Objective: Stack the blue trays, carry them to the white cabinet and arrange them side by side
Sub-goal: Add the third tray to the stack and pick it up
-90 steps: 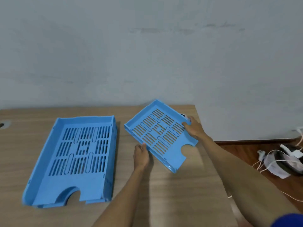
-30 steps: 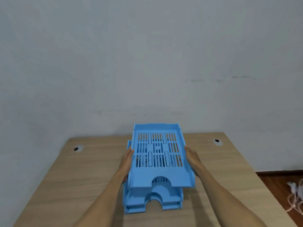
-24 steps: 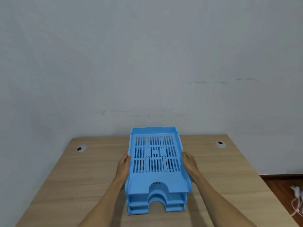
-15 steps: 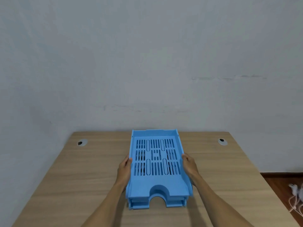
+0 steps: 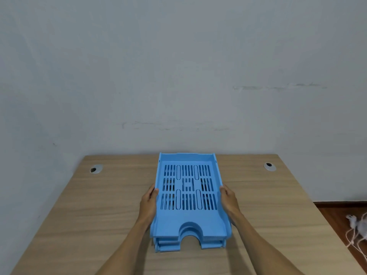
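A stack of blue slotted trays (image 5: 189, 219) rests on the wooden table (image 5: 99, 205), nested one in another, their cut-out fronts facing me. My left hand (image 5: 149, 205) grips the stack's left side wall. On the opposite side wall my right hand (image 5: 228, 202) holds it, with the thumb over the rim. The lower trays show only as edges under the top one. No white cabinet is in view.
The table stands against a grey wall (image 5: 178, 76). Two round cable holes sit at the back left (image 5: 96, 169) and back right (image 5: 269, 166). White cables (image 5: 357, 229) lie on the wooden floor to the right of the table.
The top tray was held raised and tilted above the lower trays; it has come down and now sits nested on them. Both hands stay on its sides.
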A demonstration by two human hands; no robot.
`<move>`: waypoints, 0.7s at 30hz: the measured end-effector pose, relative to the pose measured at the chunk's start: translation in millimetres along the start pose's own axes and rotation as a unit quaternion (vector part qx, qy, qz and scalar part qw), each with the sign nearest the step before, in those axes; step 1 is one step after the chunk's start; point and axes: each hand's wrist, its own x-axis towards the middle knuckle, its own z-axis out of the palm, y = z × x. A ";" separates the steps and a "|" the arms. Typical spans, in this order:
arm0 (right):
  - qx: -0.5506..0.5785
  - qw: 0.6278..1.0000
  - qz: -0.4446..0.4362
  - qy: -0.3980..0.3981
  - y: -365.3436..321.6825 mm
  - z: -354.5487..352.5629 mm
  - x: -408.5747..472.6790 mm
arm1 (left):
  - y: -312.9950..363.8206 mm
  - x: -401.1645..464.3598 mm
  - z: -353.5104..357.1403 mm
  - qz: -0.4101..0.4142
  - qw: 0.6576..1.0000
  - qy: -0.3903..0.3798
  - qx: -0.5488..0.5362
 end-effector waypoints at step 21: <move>0.141 0.986 0.055 -0.069 54.8 -17.4 48.4 | -10.4 2.3 -4.5 -0.070 0.996 -0.006 -0.055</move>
